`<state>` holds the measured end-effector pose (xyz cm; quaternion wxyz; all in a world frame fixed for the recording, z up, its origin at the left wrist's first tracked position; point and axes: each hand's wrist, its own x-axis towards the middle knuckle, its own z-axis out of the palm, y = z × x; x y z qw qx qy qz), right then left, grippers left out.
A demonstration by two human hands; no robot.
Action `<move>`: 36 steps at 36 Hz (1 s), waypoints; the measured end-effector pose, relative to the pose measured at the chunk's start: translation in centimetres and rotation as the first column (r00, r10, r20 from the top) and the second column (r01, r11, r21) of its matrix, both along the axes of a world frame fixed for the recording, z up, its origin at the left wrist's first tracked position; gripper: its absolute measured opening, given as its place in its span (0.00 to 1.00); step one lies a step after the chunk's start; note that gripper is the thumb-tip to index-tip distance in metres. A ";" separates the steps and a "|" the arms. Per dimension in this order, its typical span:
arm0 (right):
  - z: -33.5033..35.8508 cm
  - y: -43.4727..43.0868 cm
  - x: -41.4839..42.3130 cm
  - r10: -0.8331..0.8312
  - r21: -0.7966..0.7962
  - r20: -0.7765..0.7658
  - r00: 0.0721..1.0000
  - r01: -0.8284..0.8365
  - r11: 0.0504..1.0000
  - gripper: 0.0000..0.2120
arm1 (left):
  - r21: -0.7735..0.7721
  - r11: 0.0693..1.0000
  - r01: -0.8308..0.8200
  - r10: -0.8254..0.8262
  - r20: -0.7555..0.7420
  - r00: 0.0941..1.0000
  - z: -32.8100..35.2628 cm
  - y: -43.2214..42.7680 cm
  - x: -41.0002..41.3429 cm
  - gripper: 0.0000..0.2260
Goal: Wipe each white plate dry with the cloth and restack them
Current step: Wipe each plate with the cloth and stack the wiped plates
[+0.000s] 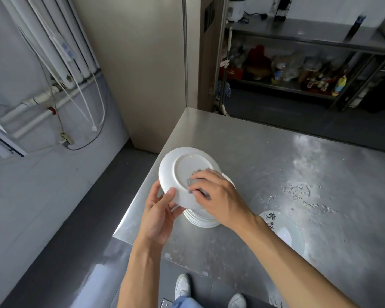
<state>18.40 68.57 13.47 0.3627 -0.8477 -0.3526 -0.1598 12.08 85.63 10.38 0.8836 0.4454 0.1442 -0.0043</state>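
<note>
Steel table (pixel 276 152): L hand (pixel 159 215) tilts plate (pixel 176 174), R hand (pixel 218 196) presses cloth (pixel 192 181).

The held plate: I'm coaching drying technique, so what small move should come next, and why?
Probably sweep the cloth round the underside toward the far rim: the right hand presses it only on the near part of the plate, which the left hand grips by its edge, bottom up.
</note>
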 end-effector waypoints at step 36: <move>-0.1 3.4 1.2 0.167 -0.027 -0.119 0.979 -0.171 0.985 0.09 | 0.038 0.998 -0.042 0.043 -0.011 0.999 0.2 -0.1 1.3 0.16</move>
